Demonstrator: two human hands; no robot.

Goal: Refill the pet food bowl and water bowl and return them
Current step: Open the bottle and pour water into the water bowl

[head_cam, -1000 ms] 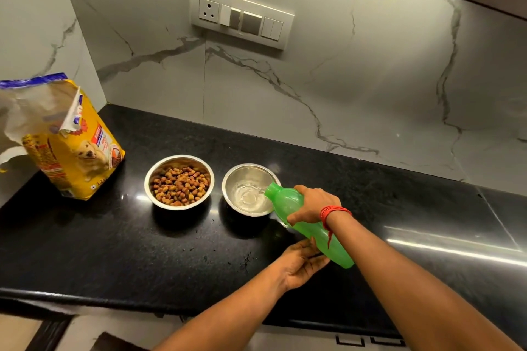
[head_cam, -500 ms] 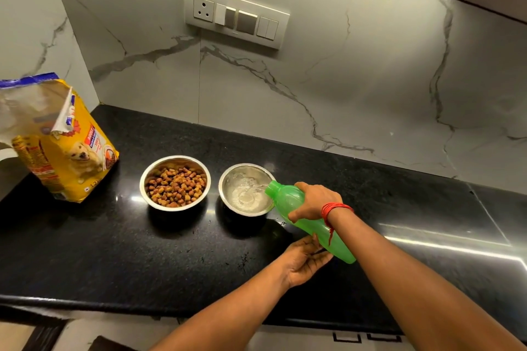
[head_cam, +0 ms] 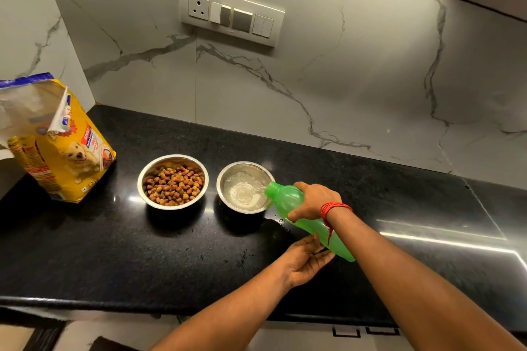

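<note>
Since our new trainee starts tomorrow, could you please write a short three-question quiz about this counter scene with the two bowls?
1. True or false: the food bowl is empty.
2. Fill in: the green bottle is tipped with its mouth over the ___ bowl.
3. What does the right hand hold in its grip? A a spoon, B the green bottle, C a cup.

Key
1. False: it holds brown kibble.
2. Water: the mouth is over the water bowl, beside the food bowl.
3. B.
</note>
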